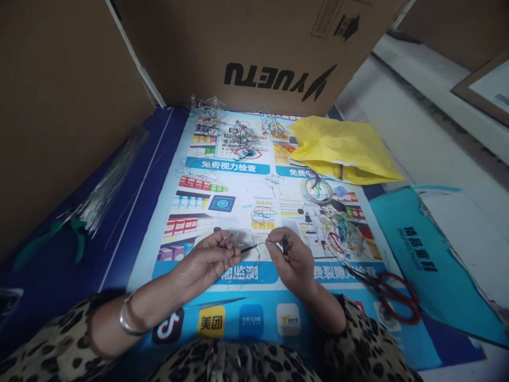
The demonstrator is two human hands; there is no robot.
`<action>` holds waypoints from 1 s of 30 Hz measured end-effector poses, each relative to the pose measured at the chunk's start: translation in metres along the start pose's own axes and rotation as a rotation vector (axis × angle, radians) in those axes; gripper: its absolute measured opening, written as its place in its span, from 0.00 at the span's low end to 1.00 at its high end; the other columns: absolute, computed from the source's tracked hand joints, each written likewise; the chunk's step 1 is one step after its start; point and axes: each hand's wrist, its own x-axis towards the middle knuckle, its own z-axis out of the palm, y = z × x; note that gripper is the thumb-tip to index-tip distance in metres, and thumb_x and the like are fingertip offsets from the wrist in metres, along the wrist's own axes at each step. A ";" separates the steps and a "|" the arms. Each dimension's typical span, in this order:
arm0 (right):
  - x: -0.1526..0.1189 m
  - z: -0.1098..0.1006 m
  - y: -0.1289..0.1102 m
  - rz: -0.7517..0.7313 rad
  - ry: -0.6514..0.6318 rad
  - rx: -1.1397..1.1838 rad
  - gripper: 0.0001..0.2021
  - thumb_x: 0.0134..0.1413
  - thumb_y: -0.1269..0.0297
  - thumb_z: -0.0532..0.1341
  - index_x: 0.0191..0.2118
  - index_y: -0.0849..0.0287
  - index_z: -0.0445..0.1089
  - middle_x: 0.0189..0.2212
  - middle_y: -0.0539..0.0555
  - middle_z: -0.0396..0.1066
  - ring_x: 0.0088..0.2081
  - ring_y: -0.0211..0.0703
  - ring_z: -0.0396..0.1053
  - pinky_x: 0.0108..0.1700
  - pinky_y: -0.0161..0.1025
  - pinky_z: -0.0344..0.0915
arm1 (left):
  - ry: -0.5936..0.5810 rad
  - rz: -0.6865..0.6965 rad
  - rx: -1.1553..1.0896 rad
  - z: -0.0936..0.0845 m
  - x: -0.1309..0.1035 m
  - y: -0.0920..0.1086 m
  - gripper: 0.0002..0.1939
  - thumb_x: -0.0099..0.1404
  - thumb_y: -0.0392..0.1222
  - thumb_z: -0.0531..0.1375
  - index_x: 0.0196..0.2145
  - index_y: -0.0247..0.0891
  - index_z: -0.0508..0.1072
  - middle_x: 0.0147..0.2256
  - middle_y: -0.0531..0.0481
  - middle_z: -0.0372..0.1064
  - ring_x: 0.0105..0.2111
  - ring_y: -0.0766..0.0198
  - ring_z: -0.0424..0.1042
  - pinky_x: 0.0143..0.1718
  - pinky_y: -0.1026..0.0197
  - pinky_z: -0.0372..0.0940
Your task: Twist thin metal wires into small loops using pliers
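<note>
My left hand [210, 260] is closed in a pinch on a thin wire [243, 231], which curls in a loop above its fingers. A short black stick-like piece [249, 248] sticks out from the same fingertips toward the right. Facing it, my right hand [293, 262] pinches the wire's other side between thumb and fingers. A small dark tool with a bit of yellow [285, 246] shows among the right fingers; its kind cannot be made out. Fine wire strands hang below the hands, over the printed poster [262, 212]. The two hands are a short gap apart.
Red-handled scissors [398, 300] lie right, beside a tangle of coloured wires [342, 236]. Behind are a tape roll [318, 190], a yellow bag [345, 148] and another wire tangle [240, 137]. Teal-handled pliers [78, 233] and straight wires [111, 180] lie left. Cardboard [191, 48] walls the back.
</note>
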 end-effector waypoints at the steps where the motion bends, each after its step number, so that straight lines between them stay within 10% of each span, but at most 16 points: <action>1: 0.000 0.000 -0.001 -0.004 -0.003 0.000 0.03 0.53 0.72 0.56 0.33 0.57 0.62 0.28 0.52 0.65 0.32 0.39 0.65 0.35 0.38 0.64 | -0.003 -0.005 0.002 -0.001 0.000 -0.001 0.12 0.52 0.22 0.61 0.32 0.34 0.69 0.30 0.55 0.66 0.32 0.68 0.71 0.39 0.65 0.68; 30: 0.000 -0.003 0.006 -0.174 0.072 -0.035 0.11 0.47 0.80 0.58 0.36 0.57 0.64 0.31 0.54 0.66 0.35 0.43 0.66 0.37 0.43 0.66 | -0.040 -0.010 0.154 -0.003 0.003 0.001 0.13 0.56 0.26 0.60 0.38 0.35 0.66 0.33 0.49 0.68 0.28 0.69 0.69 0.28 0.67 0.65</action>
